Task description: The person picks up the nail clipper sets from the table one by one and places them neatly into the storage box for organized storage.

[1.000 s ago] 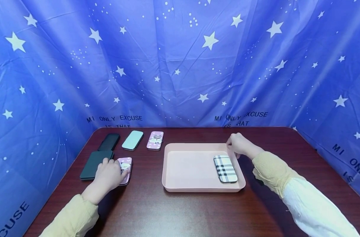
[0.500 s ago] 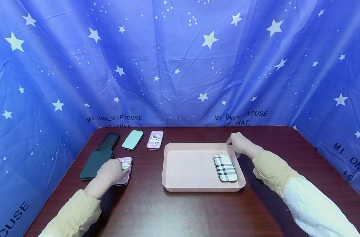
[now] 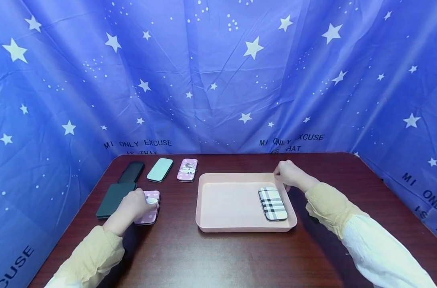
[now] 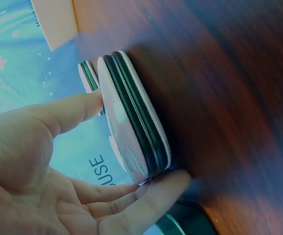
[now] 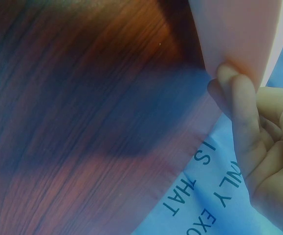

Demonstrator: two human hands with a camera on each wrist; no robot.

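Note:
A pink patterned case lies on the table at left, and my left hand grips it from its left side. In the left wrist view, thumb and fingers of the left hand span the case, whose dark edge faces the camera. At the back right corner of the pink tray, my right hand pinches the rim. The right wrist view shows the right hand with its fingers against the tray wall. Inside the tray, at its right side, is a plaid case.
Beside the left hand lies a dark green flat case. Behind it are a black case, a mint case and another pink patterned case. A blue starry curtain hangs behind the table.
Over the pink case, the left hand's fingers have drawn in, from lying spread across it to gripping it. The right hand stays on the tray's rim.

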